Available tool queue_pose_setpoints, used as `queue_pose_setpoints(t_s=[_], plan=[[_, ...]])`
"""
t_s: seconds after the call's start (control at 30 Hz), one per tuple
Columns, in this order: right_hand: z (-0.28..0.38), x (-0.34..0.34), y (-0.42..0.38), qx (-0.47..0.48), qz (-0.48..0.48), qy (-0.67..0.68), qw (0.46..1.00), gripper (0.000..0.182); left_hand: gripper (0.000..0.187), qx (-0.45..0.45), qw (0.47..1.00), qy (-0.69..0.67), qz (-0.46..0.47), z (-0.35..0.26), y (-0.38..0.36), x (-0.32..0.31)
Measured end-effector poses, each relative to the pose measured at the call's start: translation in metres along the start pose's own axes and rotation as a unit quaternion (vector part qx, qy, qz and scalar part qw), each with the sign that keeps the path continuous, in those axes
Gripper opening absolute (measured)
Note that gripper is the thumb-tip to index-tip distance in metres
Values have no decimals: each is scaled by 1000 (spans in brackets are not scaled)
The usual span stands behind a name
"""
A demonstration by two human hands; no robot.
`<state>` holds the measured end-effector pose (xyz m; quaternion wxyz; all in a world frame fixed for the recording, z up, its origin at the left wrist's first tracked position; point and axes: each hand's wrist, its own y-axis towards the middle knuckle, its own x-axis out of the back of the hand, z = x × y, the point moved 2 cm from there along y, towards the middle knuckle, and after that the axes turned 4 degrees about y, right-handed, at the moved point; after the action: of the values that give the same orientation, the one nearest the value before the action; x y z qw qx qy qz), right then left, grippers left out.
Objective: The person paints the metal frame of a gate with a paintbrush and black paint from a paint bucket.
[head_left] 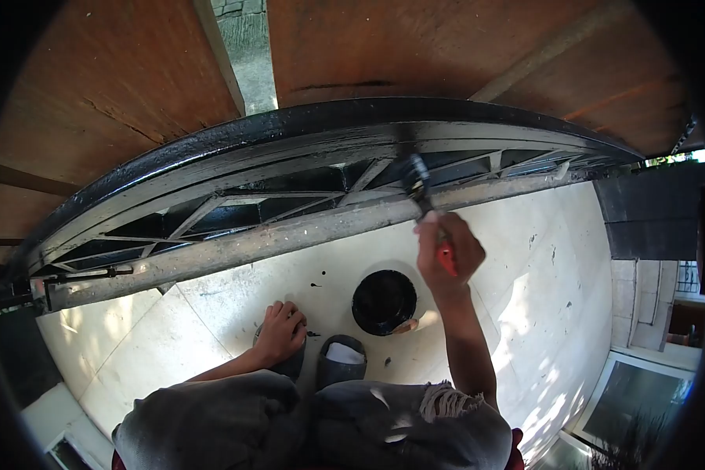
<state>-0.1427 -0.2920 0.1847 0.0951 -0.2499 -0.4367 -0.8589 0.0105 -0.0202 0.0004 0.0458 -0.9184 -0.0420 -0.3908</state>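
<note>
The left hand is bent over a slipper; its grip cannot be told. On the floor, a black bowl is placed. Near the floor's far edge, a paintbrush is gripped by the right hand.

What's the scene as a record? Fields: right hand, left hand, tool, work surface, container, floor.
right hand: fingers closed around the brush handle
left hand: low, by the left foot; grip unclear
tool: brush, red handle end, bristle end blurred toward the metal frame
work surface: metal frame, black along its upper edge, greyer struts below
container: round black container, standing on the floor, between the hands in view
floor: pale, dark spots
</note>
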Motion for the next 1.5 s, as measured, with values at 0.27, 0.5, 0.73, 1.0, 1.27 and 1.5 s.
queue_pose_setpoints(t_s=[0.27,0.5,0.73,1.0,1.27,1.5], plan=[[9,-13,-1,-53,65,41,996,16,9,1,1000,-2,-8,-1,1,0],[-5,7,3,-47,-81,-19,995,16,8,8,1000,-11,-3,-1,0,1],[-14,22,16,-18,-104,-60,993,12,9,9,1000,-17,4,-3,0,3],[4,9,-12,-57,-26,31,998,14,9,12,1000,-16,8,-3,1,3],[24,15,-26,-4,-44,-48,998,13,10,11,1000,-6,14,0,0,2],[25,23,-9,2,-22,-77,997,17,8,5,1000,-5,6,-3,0,3]])
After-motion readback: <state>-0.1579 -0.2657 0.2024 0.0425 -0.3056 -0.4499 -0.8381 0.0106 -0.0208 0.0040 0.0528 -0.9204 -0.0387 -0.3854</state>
